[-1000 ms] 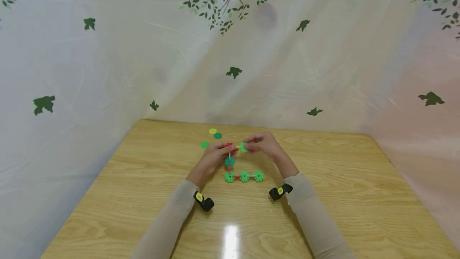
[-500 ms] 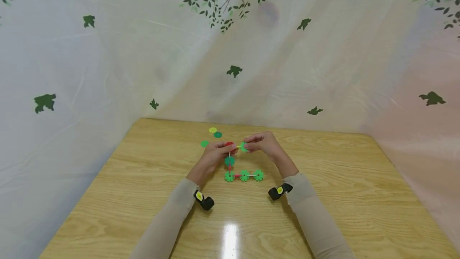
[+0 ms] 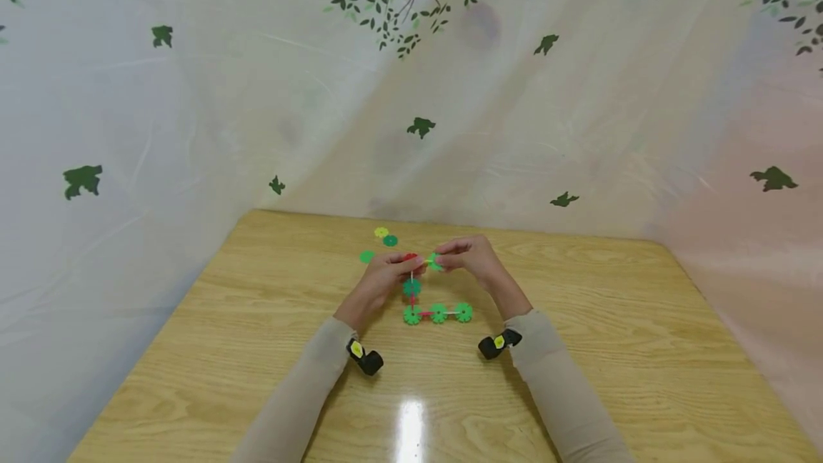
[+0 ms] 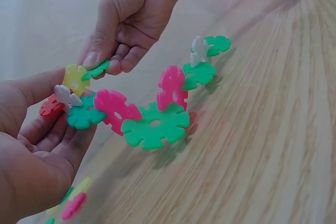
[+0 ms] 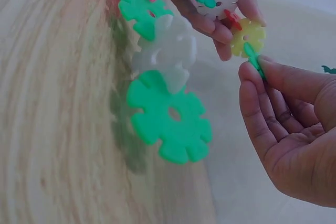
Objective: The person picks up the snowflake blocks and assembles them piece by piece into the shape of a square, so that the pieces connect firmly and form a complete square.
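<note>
My left hand [image 3: 386, 277] grips the far end of an L-shaped chain of plastic snowflake discs, at a red disc [image 4: 51, 106]. Beside its fingers a yellow disc [image 5: 247, 37] sticks out of the chain. Between thumb and fingertips my right hand [image 3: 479, 261] pinches a green disc [image 4: 96, 70], whose edge meets the yellow one. The rest of the chain alternates upright and flat pieces: a white disc [image 4: 67, 96], green and pink discs [image 4: 116, 111], then a large green disc [image 4: 156, 125] at the corner. A green disc [image 5: 170, 116] ends the near row.
Loose discs lie on the wooden table [image 3: 270, 377] beyond my left hand: a yellow one [image 3: 381, 232] and green ones [image 3: 367, 256]. In the left wrist view a loose pink disc [image 4: 74, 206] shows too. A printed cloth [image 3: 347, 141] hangs behind the table.
The green disc in my right hand has come slightly closer to my left hand. Otherwise both hands and the chain stay nearly where they were.
</note>
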Demonstrator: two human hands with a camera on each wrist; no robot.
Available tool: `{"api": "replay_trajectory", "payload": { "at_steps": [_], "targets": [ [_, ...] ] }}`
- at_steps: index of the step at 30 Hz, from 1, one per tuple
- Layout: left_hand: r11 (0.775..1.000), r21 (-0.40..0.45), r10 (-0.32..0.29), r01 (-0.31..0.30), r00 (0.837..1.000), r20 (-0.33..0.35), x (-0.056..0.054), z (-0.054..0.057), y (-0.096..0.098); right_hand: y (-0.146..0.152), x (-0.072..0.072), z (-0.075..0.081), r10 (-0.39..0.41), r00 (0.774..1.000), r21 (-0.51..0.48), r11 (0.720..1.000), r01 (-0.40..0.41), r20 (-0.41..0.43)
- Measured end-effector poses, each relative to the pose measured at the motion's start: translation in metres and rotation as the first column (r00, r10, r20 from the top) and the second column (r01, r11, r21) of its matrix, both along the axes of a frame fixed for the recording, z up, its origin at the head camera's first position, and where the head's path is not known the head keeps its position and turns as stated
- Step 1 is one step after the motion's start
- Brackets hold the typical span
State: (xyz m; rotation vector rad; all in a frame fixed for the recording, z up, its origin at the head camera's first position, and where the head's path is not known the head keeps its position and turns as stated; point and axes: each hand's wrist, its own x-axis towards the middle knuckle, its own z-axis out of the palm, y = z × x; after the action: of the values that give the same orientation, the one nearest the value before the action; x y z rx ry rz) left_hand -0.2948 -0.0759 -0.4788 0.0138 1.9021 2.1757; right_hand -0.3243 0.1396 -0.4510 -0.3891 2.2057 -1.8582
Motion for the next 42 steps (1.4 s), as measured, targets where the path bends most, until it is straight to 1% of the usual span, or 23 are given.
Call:
{"api": "replay_trajectory", "payload": {
  "at_steps": [4,7,9,12,16,19,23,26,28,30,34,36,38,42],
  "targets": [
    [1.0,0.005,-0.027,0.027,1.0,0.007,-0.004,-0.002,-0.007,-0.006,-0.001,-0.002,0.011,1.0,-0.007,1.0,-0.011,0.025],
    [0.999,0.0,-0.05,0.05,0.999,0.014,-0.004,-0.003,-0.012,-0.01,-0.001,-0.003,0.032,0.998,0.001,0.999,-0.032,0.048],
    [0.998,-0.008,-0.063,0.063,0.998,0.021,-0.003,-0.003,-0.015,-0.012,0.0,-0.003,0.059,0.996,0.029,0.998,-0.061,0.059],
    [0.997,-0.026,-0.076,0.077,0.997,0.02,-0.001,-0.004,-0.019,-0.013,-0.002,0.0,0.107,0.992,0.107,0.988,-0.115,0.073],
    [0.996,-0.031,-0.078,0.079,0.996,0.031,0.002,-0.006,-0.024,-0.014,-0.01,0.008,0.174,0.98,0.249,0.949,-0.194,0.098],
    [0.995,-0.046,-0.083,0.085,0.996,0.035,0.003,-0.008,-0.026,-0.017,-0.02,0.016,0.209,0.972,0.313,0.921,-0.232,0.105],
    [0.993,-0.06,-0.102,0.103,0.994,0.025,0.003,-0.009,-0.028,-0.027,-0.037,0.022,0.276,0.96,0.346,0.898,-0.272,0.04],
    [0.99,-0.062,-0.125,0.126,0.992,0.019,0.003,-0.009,-0.029,-0.036,-0.05,0.022,0.344,0.939,0.383,0.87,-0.311,-0.021],
    [0.988,-0.06,-0.139,0.14,0.99,0.018,0.002,-0.008,-0.03,-0.042,-0.056,0.023,0.38,0.924,0.413,0.849,-0.329,-0.044],
    [0.987,-0.063,-0.15,0.15,0.989,0.01,0.002,-0.008,-0.03,-0.048,-0.062,0.022,0.408,0.91,0.452,0.827,-0.336,-0.07],
    [0.985,-0.057,-0.161,0.161,0.987,0.014,0.002,-0.007,-0.031,-0.059,-0.073,0.018,0.436,0.895,0.519,0.79,-0.328,-0.098],
    [0.983,-0.061,-0.17,0.171,0.985,0.012,0.003,-0.006,-0.031,-0.064,-0.077,0.016,0.442,0.89,0.544,0.776,-0.319,-0.108],
    [0.983,-0.055,-0.175,0.176,0.984,0.018,0.003,-0.006,-0.032,-0.068,-0.08,0.013,0.458,0.88,0.57,0.759,-0.315,-0.123],
    [0.98,-0.071,-0.184,0.184,0.983,0.014,0.004,-0.005,-0.032,-0.074,-0.085,0.009,0.485,0.861,0.604,0.735,-0.309,-0.15]
  ]
}}
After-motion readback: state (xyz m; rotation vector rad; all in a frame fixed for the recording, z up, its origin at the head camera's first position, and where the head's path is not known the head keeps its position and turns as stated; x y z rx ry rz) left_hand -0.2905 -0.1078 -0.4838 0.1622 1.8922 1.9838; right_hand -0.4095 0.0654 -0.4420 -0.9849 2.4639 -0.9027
